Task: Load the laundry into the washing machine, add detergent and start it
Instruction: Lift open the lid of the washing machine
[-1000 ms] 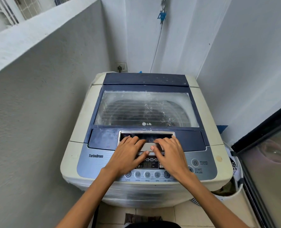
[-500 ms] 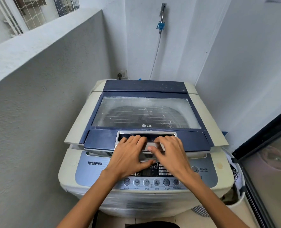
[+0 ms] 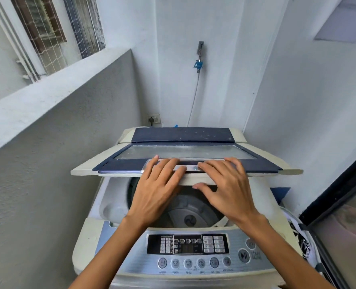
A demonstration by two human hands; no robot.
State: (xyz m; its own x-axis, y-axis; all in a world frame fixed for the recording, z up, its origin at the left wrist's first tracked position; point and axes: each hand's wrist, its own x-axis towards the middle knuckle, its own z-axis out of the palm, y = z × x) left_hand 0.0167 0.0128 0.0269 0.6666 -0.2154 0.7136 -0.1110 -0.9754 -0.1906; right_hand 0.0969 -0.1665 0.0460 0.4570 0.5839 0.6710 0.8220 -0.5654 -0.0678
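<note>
Raising the washing machine (image 3: 102, 234) lid (image 3: 183, 152)
Left grip (image 3: 155, 190) and right grip (image 3: 225, 184) both grasp the half-raised lid's front edge above the drum (image 3: 185, 211); lift evenly and fold it fully back.

Navy lid (image 3: 193, 134); cream washing machine (image 3: 83, 243); silver control panel (image 3: 135, 261).

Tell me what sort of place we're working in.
Most likely a home laundry nook on a balcony or utility corner: a top-load washing machine with its lid raised, a wall tap with a hose behind it, and a wall socket.
</note>
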